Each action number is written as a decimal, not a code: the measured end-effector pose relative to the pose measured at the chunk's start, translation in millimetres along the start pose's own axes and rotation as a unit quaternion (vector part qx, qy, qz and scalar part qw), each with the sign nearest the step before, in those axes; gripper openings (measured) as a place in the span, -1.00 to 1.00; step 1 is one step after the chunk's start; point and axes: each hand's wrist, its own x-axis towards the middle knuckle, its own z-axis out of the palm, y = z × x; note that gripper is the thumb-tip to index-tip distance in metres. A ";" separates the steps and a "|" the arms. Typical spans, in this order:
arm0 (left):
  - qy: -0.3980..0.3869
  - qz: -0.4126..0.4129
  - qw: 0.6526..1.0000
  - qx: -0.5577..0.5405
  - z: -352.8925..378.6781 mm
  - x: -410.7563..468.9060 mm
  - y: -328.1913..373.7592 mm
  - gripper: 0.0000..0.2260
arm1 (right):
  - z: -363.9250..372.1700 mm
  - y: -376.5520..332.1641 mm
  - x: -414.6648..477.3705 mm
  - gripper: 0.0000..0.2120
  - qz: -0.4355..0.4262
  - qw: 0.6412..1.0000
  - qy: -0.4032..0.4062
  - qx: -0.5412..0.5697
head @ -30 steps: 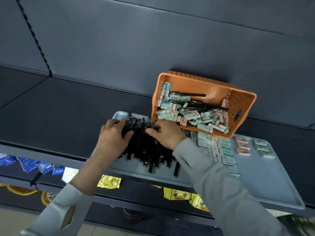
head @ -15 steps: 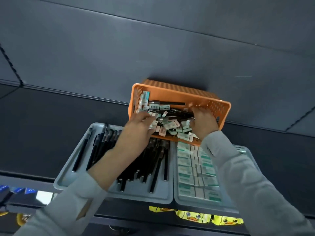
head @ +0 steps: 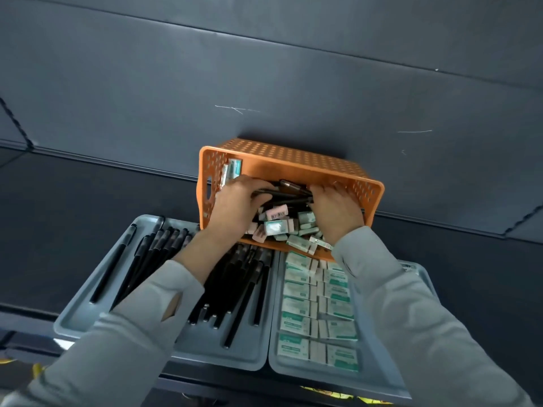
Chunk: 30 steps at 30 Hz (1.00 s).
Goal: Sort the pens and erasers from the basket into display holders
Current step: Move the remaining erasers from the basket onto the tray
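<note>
Curled round a bundle of black pens (head: 282,196), the fingers of the left hand (head: 235,205) grip it inside the orange basket (head: 293,165). The left forearm in its grey sleeve (head: 123,342) reaches over the left tray (head: 76,321). That grey tray lies on the dark shelf (head: 73,186) and holds sorted pens (head: 155,248) side by side, running from the far edge toward the person, one lying apart at the far left. The basket stands behind the trays, tipped so that its opening faces the person, with its lower lip over the far ends of both trays. Inside it the gripped pens lie across the upper part of the heap, and loose erasers (head: 276,227) in white, green and pink wrappers are piled beneath them, some against the left wall. The right hand (head: 338,211) is also in the basket, its fingers bent down over the right end of the same bundle; whether they clasp the pens or only rest on them cannot be told. Below the right wrist sits the right tray (head: 338,380), just beside the left one, with packed erasers (head: 317,306) laid flat in neat rows, partly hidden by the right sleeve (head: 411,318).
</note>
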 end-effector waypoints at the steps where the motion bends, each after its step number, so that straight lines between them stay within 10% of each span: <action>1: -0.006 -0.029 0.999 -0.039 -4.1 -1.8 2.5 -0.79 | -3.7 -0.1 -1.6 -0.70 -0.002 1.000 0.001 0.021; 7: 0.024 -0.273 0.865 -0.419 -21.0 -11.4 15.5 -0.73 | -15.0 0.7 -15.9 -0.80 -0.043 0.980 -0.041 0.189; 11: 0.025 -0.282 0.786 -0.549 -22.7 -18.0 16.5 -0.82 | -9.3 -5.4 -28.7 -0.79 -0.028 0.970 -0.054 0.235; 15: 0.079 -0.172 0.840 -0.509 -28.8 -21.5 23.3 -0.88 | -6.1 -1.4 -40.2 -0.76 0.040 0.984 -0.023 0.173; 19: 0.001 0.076 0.990 -0.117 -24.9 -28.1 23.7 -0.84 | -11.5 -16.6 -49.1 -0.77 0.041 0.994 0.023 0.104; 22: -0.026 0.188 0.981 0.041 -17.2 -31.9 24.3 -0.73 | -19.1 -33.1 -52.6 -0.73 0.015 0.986 0.058 0.157; 26: 0.011 0.129 0.989 0.066 -25.8 -36.2 11.1 -0.86 | -23.3 -33.7 -56.1 -0.67 0.103 0.945 0.073 0.303; 30: -0.040 -0.025 0.999 0.010 -38.3 -44.4 -1.7 -0.85 | -14.2 -21.4 -39.4 -0.79 0.125 0.965 0.072 0.221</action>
